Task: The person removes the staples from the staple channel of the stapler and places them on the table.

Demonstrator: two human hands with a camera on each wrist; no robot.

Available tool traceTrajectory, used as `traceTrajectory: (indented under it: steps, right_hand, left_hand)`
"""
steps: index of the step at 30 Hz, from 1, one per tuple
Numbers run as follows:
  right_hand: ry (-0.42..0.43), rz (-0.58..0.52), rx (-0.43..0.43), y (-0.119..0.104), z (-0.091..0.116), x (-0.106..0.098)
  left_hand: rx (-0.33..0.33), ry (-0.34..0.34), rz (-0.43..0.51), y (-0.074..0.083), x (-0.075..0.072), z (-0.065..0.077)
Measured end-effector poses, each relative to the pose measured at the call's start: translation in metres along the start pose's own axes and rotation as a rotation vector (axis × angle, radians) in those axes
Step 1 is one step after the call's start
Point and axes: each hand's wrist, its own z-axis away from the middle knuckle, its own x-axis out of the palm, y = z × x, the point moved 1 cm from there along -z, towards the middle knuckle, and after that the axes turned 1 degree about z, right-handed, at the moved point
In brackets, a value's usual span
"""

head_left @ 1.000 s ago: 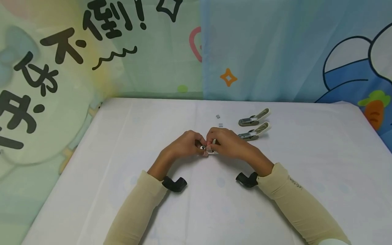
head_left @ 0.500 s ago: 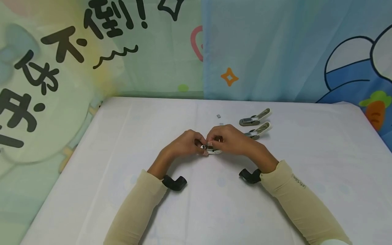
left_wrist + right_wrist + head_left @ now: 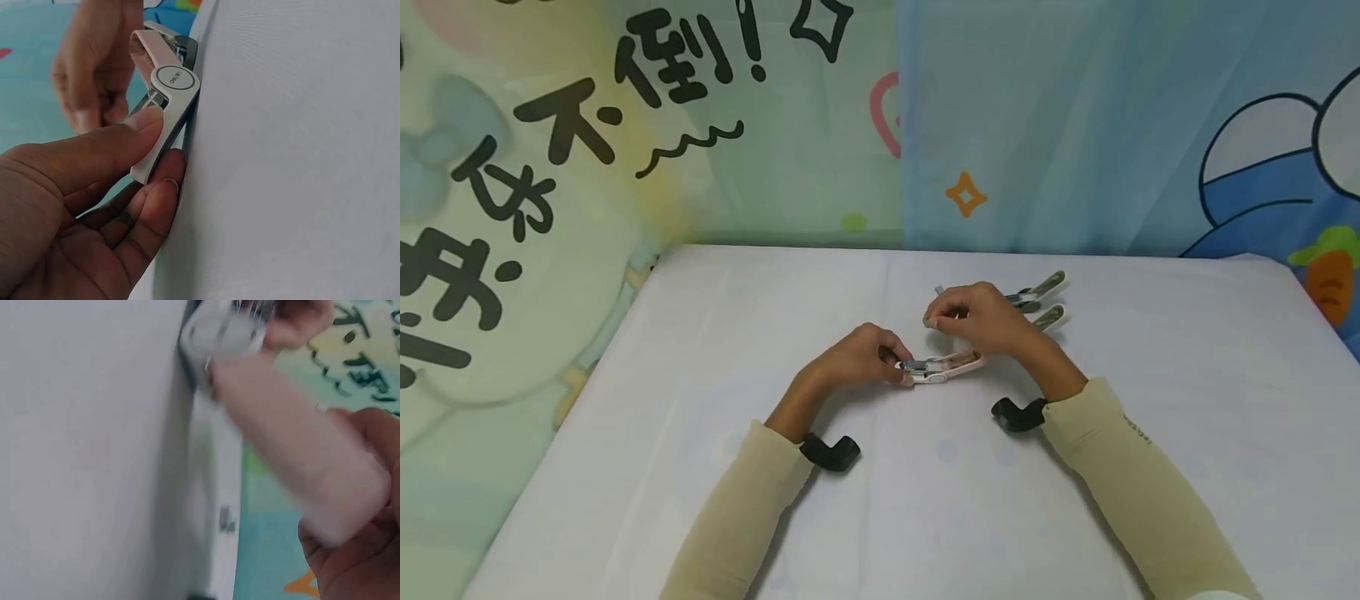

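Observation:
My left hand (image 3: pixel 865 357) pinches the front end of a small white and pink stapler (image 3: pixel 178 103) between thumb and fingers. A round badge sits on the stapler's side, and its pink handle (image 3: pixel 294 437) stands up at an angle from the white body. Bare metal of the magazine (image 3: pixel 917 366) shows near the left fingertips. My right hand (image 3: pixel 985 321) is raised just behind the handle and apart from it. Thumb and fingertips of that hand (image 3: pixel 94 69) come together with a small greyish spot at their tips; I cannot tell whether they hold something.
Two grey-green staplers (image 3: pixel 1033 292) lie behind the right hand, partly covered by it. Small grey staple strips (image 3: pixel 226 519) lie on the white table (image 3: pixel 775 300) near its far side. A printed curtain (image 3: pixel 1037 108) hangs behind the table.
My right hand has left the stapler, moving up and to the right toward the back of the table. More of the stapler and its pink handle now shows. The left hand keeps its grip.

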Motion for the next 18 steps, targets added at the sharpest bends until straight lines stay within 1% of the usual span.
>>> traceTrajectory:
  steps: [1,4,9,13,18]
  right_hand:
    - [-0.007,0.027,0.015,0.003,-0.003,-0.002]
    - [-0.028,0.112,-0.001,0.012,-0.014,-0.004]
    - [-0.108,0.152,0.018,0.023,-0.026,0.0]
    - [-0.148,0.195,0.05,0.028,-0.026,0.001]
    - [-0.152,0.29,0.057,0.029,-0.021,-0.004]
  left_hand:
    - [-0.005,-0.002,0.003,-0.001,0.0,0.0]
    - [-0.01,-0.006,0.012,-0.003,0.001,0.001]
    - [-0.008,-0.008,0.033,-0.004,0.002,0.002]
    - [0.004,-0.013,0.039,-0.004,0.002,0.002]
    - [0.01,-0.014,0.042,-0.002,0.001,0.001]
